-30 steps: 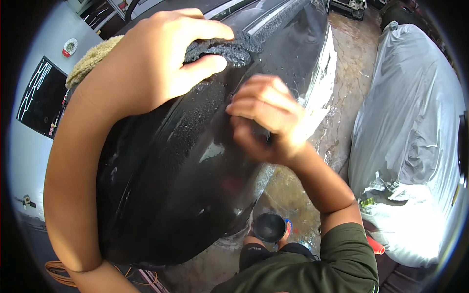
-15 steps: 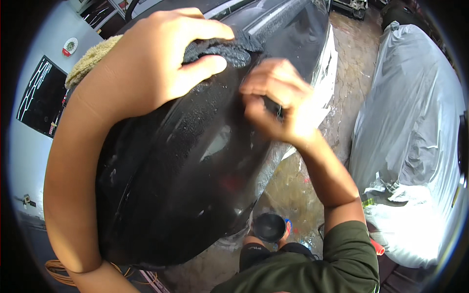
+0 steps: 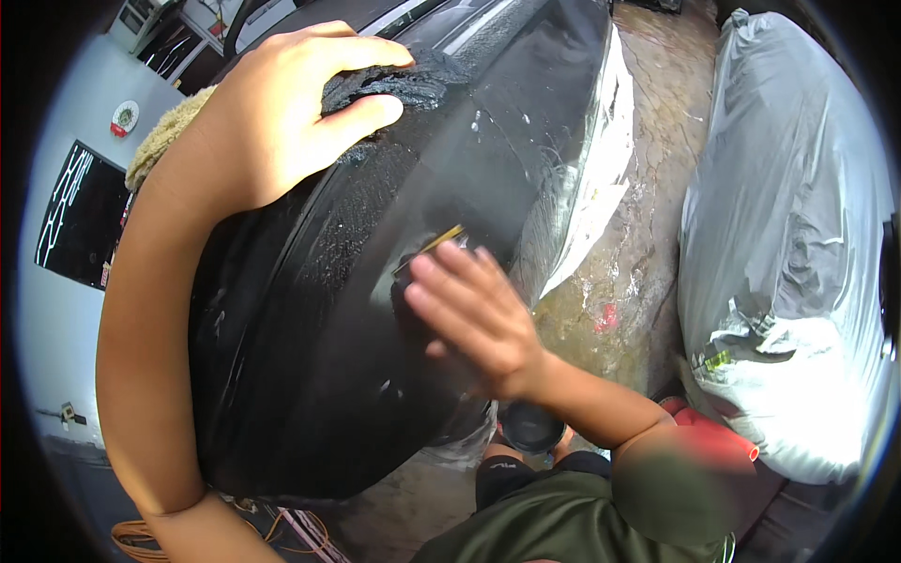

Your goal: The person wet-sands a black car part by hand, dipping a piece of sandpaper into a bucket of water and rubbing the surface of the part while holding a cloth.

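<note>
A glossy black car body panel (image 3: 310, 394), wet and streaked in places, fills the middle of the view. At its upper edge my left hand (image 3: 300, 103) curls around a dark, wet, crumpled cloth (image 3: 422, 80), which shows between thumb and fingers. Lower on the panel, my right hand (image 3: 479, 310) lies with its fingers stretched out, slightly blurred. Under its fingertips is a thin piece of sandpaper (image 3: 438, 246), dark with a yellow edge, pressed to the surface. My right palm hides part of it.
Loose plastic film (image 3: 601, 178) hangs along the panel's right side. A large shape under grey plastic sheeting (image 3: 779, 206) stands at right across the wet floor (image 3: 648, 225). A black bowl (image 3: 533, 427) is down by my legs. Beyond my left arm are a tan fluffy cover (image 3: 169, 131) and an orange hose (image 3: 136, 540).
My right hand has moved down and left across the panel, its fingers going from curled to flat. My left hand stays on the cloth. The whole view has shifted slightly.
</note>
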Motion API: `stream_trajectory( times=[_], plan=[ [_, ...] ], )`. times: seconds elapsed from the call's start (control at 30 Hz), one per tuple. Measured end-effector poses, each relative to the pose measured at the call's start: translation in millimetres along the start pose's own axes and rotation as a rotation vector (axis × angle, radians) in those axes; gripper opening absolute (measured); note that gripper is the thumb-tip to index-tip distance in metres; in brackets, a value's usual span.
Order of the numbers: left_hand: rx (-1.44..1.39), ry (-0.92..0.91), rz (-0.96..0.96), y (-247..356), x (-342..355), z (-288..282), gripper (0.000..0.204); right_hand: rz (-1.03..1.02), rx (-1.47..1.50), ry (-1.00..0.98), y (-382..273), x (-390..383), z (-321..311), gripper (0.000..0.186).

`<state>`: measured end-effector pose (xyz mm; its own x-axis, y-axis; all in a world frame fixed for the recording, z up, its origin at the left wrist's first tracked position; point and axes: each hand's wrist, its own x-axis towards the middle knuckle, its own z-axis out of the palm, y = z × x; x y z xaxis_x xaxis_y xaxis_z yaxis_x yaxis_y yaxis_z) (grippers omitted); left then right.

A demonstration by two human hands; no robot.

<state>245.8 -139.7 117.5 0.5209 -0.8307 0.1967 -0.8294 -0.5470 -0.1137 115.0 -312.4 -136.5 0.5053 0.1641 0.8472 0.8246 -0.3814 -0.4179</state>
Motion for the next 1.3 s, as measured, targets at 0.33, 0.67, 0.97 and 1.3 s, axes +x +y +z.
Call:
stream_trajectory(
  times=[0.33, 0.67, 0.97, 1.3],
  plan=[
    [0.136, -0.012, -0.068, 17.2, 0.2, 2.1, 0.063, 0.259, 0.005, -0.003, -52.4, -8.0, 35.9, 0.071],
    [0.623, -0.108, -0.252, 89.9, -4.9, 1.3, 0.080, 0.558, -0.128, -0.033, -57.7, 14.0, 35.3, 0.077],
    [0.352, -0.116, -0.221, 66.1, -4.4, -22.9, 0.047, 0.670, 0.017, 0.192, 21.8, 46.9, 29.0, 0.077],
    [0.443, -0.330, -0.257, 71.8, -3.8, -36.1, 0.056, 0.671, -0.002, 0.235, -7.2, 45.7, 39.7, 0.080]
  ],
)
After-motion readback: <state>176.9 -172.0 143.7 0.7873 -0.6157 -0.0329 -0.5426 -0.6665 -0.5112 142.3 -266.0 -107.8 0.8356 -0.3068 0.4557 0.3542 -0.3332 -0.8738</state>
